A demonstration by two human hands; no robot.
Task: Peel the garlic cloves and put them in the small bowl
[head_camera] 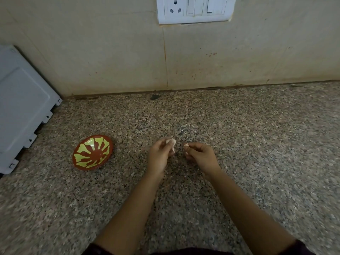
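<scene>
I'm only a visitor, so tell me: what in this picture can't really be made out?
Head view throughout.
The garlic clove in the left hand: largely covered by that hand, so how much skin remains is unclear.
The white bit pinched by the right hand: too small to tell peel from clove.
The grey appliance: cut off by the left edge.
The switch panel: cut off by the top edge.

The left hand (160, 159) and right hand (201, 157) are bare, and so are both forearms (132, 208) up to near the elbows. The left sleeve (93, 250) is dark with a maroon tinge, cut off by the bottom edge of the view. The right sleeve (301, 248) looks the same dark shade. Between them runs a thin, blurred strip of dark clothing (184, 253).
</scene>
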